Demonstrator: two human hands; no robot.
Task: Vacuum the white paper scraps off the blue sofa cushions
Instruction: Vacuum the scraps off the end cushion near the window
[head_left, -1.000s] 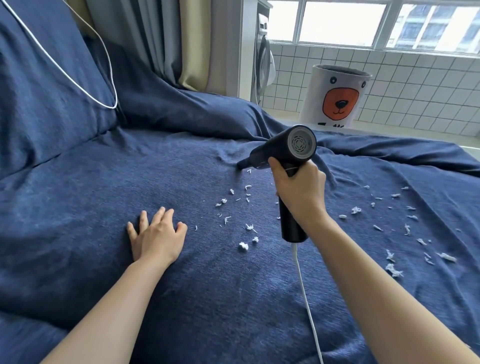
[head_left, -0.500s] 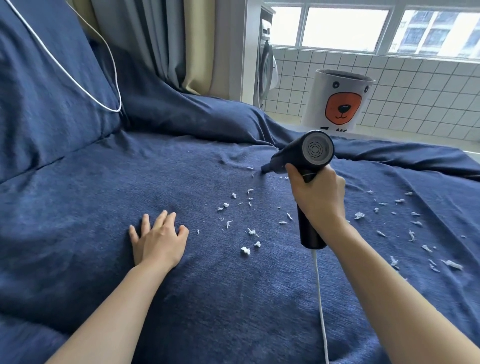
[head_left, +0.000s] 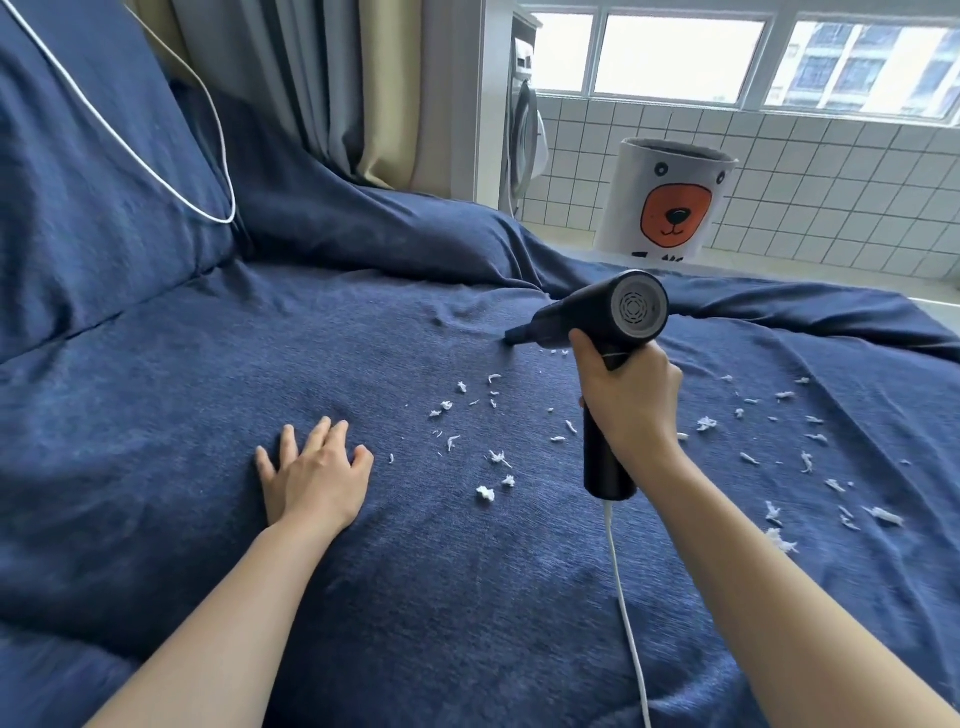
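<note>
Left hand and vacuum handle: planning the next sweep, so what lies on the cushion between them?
In the head view, loose white paper scraps lie on bare blue cushion between the left hand and the vacuum.

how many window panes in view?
3 window panes along the top: a narrow left one, a wide middle one, a right one cut off by the frame edge; more may lie beyond.

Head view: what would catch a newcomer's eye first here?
The black handheld vacuum stands out at centre right, gripped by the right hand, its nozzle tip down on the blue sofa cushion. White paper scraps lie scattered across the cushion on both sides of that hand. The left hand rests flat on the fabric, and a bear-face bin stands by the tiled wall behind.
</note>
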